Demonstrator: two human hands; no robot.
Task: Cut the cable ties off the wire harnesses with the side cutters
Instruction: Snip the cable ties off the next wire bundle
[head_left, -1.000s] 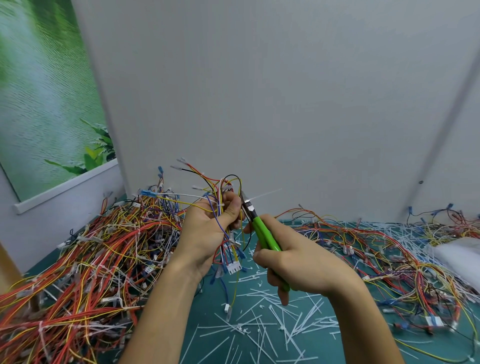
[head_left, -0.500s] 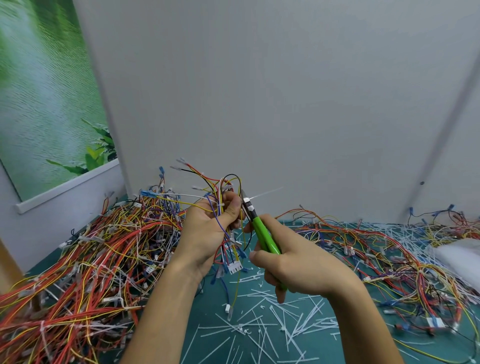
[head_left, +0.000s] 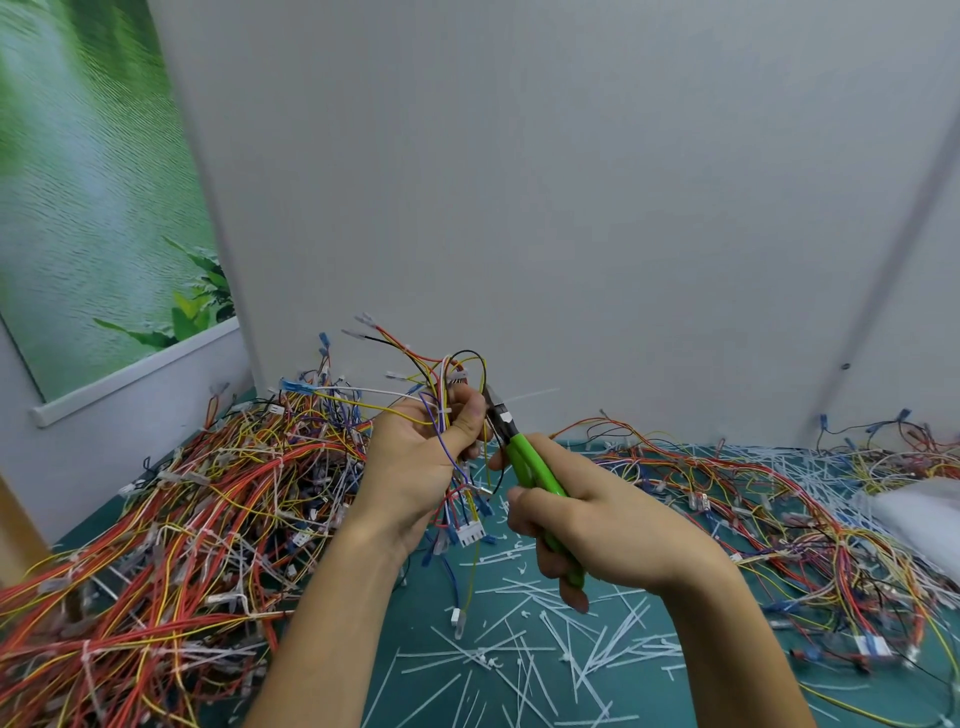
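Note:
My left hand (head_left: 415, 457) grips a small wire harness (head_left: 447, 379) of red, yellow, blue and black wires, held up above the table. A white connector (head_left: 470, 532) hangs from it below my palm. My right hand (head_left: 587, 525) is closed around the green handles of the side cutters (head_left: 524, 462). The cutters' metal jaws (head_left: 496, 408) sit right against the harness beside my left thumb. A thin white cable tie tail (head_left: 530, 396) sticks out to the right past the jaws.
A big heap of tied harnesses (head_left: 156, 519) fills the left of the green table (head_left: 431, 587). Several loose harnesses (head_left: 779, 499) sprawl on the right, near a white bag (head_left: 919, 509). Cut white ties (head_left: 524, 644) litter the table in front. A grey wall stands behind.
Both hands stay almost in place; my right hand's fingers have shifted slightly on the cutter handles, with the jaws still at the harness.

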